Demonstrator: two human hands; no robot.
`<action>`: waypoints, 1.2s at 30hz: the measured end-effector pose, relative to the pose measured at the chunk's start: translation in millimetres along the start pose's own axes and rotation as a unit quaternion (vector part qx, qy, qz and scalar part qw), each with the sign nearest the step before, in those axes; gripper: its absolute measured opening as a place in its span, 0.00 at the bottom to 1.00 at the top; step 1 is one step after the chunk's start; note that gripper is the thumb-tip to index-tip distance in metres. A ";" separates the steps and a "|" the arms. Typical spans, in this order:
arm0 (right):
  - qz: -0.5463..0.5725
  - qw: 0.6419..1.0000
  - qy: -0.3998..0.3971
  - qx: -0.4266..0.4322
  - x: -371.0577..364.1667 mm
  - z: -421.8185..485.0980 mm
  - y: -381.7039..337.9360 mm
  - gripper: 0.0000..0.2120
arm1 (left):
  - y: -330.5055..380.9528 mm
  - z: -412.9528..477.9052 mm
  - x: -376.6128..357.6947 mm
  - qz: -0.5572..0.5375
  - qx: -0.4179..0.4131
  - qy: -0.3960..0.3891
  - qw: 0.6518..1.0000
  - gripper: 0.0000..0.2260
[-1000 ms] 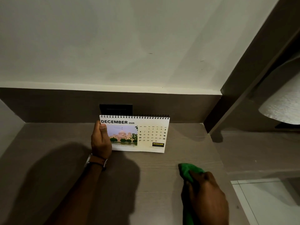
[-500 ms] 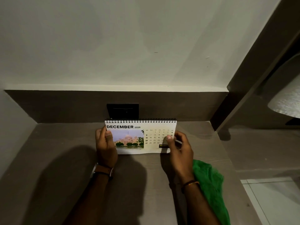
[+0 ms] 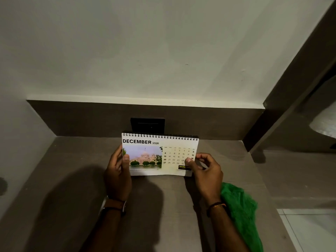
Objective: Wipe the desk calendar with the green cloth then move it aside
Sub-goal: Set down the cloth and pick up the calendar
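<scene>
Head view: the left hand (image 3: 117,171) and right hand (image 3: 205,171) grip the desk calendar (image 3: 160,154) by its side edges, thumbs on the front, above the desk (image 3: 72,160). The green cloth (image 3: 240,211) lies beside the right wrist, a dark wall plate (image 3: 147,124) behind.

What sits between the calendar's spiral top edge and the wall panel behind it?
In the head view, a black wall plate shows on the panel just above the desk calendar; nothing else.

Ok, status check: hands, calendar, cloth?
Left hand and right hand grip the desk calendar by its sides. Green cloth lies loose on the desk. Nothing blocking.
</scene>
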State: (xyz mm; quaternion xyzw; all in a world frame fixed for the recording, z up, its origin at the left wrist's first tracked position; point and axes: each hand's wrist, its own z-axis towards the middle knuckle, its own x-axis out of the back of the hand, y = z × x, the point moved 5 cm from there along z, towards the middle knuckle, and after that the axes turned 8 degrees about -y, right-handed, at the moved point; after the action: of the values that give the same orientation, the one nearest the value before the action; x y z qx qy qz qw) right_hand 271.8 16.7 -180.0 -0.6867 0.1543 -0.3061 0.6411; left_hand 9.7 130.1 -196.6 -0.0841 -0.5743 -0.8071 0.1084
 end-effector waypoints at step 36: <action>0.084 0.952 -0.293 -0.018 -211.4 -29.0 -63.0 0.23 | -28.1 4.1 166.8 -0.124 0.085 0.079 0.986 0.24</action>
State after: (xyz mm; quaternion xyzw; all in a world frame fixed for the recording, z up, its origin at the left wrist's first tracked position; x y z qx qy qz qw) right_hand 80.8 129.9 -166.0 -0.7423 0.0226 -0.0334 0.6689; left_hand -158.5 129.8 -177.4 0.0609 -0.6364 -0.7667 0.0592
